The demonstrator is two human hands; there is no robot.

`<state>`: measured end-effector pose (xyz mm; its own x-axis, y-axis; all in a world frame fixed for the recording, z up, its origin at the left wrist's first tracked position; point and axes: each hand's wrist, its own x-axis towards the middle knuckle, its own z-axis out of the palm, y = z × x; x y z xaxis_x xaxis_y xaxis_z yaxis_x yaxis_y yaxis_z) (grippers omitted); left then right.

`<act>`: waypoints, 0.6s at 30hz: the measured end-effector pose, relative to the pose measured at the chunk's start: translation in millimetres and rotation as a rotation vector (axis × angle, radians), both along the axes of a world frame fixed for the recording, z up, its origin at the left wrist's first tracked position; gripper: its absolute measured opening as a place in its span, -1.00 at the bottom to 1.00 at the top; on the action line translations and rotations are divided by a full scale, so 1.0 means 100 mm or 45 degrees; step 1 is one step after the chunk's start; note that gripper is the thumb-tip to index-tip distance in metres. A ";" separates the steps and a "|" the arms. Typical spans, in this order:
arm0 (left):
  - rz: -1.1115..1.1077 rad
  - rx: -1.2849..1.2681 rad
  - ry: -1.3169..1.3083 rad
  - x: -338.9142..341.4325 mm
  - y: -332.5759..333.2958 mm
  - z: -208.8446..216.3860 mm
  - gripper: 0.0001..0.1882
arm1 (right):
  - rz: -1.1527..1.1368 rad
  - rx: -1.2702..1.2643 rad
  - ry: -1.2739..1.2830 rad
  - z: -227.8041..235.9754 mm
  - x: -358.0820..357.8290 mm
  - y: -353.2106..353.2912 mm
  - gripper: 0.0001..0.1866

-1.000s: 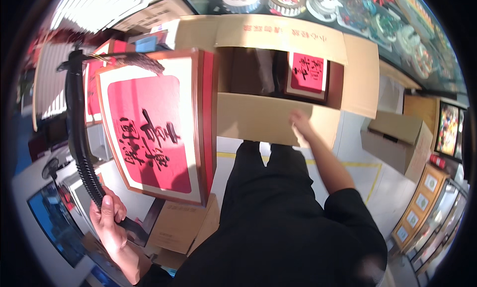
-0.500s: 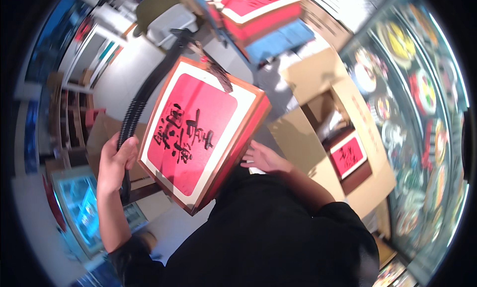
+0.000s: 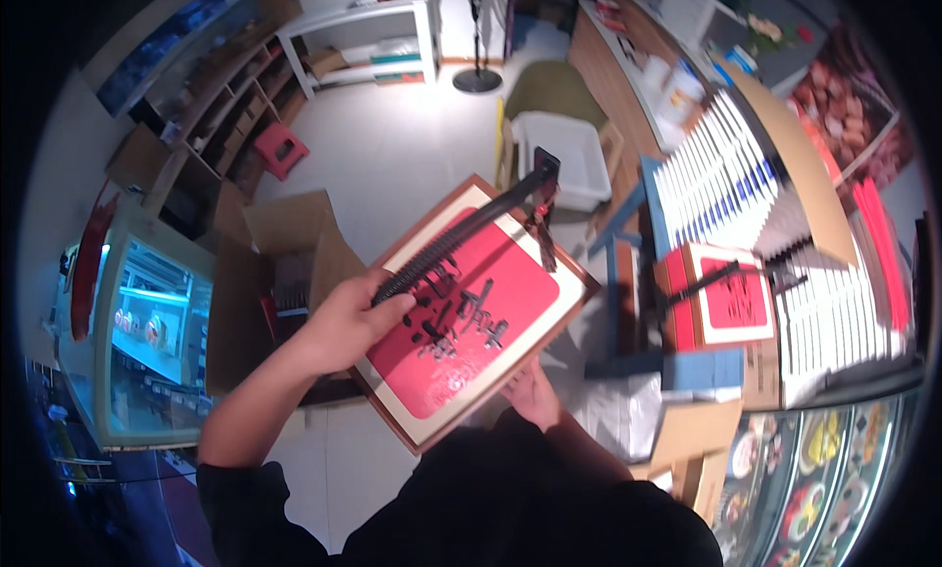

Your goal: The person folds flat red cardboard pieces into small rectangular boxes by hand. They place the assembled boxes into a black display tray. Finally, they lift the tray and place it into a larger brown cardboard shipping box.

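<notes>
A long black ribbed bar (image 3: 446, 241) with a broad flat end lies slantwise over a red gift box (image 3: 520, 317). My left hand (image 3: 358, 322) is closed around the lower part of this bar, above the lid. The lid is red with a cream border, brown edges and black brush writing. A dark tassel-like piece (image 3: 543, 238) with a red bead hangs by the bar's far end. Against the box's near right edge, my right hand (image 3: 535, 395) holds from below; some of its fingers are hidden under the box.
An open carton (image 3: 334, 243) stands at left beside a lit glass cabinet (image 3: 147, 322). At right, a similar red box (image 3: 736, 297) sits near stacked white-and-blue packs (image 3: 706, 165). Ahead are a white bin (image 3: 564, 150) and a red stool (image 3: 282, 150). A food display (image 3: 805, 479) fills the lower right.
The view has swung left. The black bar has moved from beside the box to across its lid. My right hand, apart from the box before, now holds its edge.
</notes>
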<state>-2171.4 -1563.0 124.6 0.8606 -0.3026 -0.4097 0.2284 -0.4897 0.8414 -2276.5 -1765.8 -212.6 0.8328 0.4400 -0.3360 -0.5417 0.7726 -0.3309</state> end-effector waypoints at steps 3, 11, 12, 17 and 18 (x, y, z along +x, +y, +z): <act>0.035 -0.097 0.116 0.62 0.06 -0.09 -0.73 | -0.122 0.096 -0.083 0.10 0.63 0.00 -0.35; -0.009 -0.131 0.033 2.72 0.37 -0.24 -0.74 | -0.048 0.148 -0.135 0.28 3.11 0.31 -0.31; 0.009 -0.145 -0.003 3.00 0.39 -0.24 -0.74 | -0.063 0.127 -0.118 0.20 3.44 0.33 -0.31; 0.179 -0.131 -0.100 4.18 0.75 -0.01 -0.75 | 0.176 0.199 -0.173 0.26 5.01 0.64 -0.30; 0.214 -0.114 -0.128 4.34 0.86 0.05 -0.75 | 0.228 0.180 -0.154 0.34 5.25 0.73 -0.29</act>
<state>-1737.8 -1477.2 129.2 0.9372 -0.1829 -0.2971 0.2131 -0.3742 0.9025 -1751.0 -1692.5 -178.8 0.7678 0.6195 -0.1632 -0.6371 0.7114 -0.2968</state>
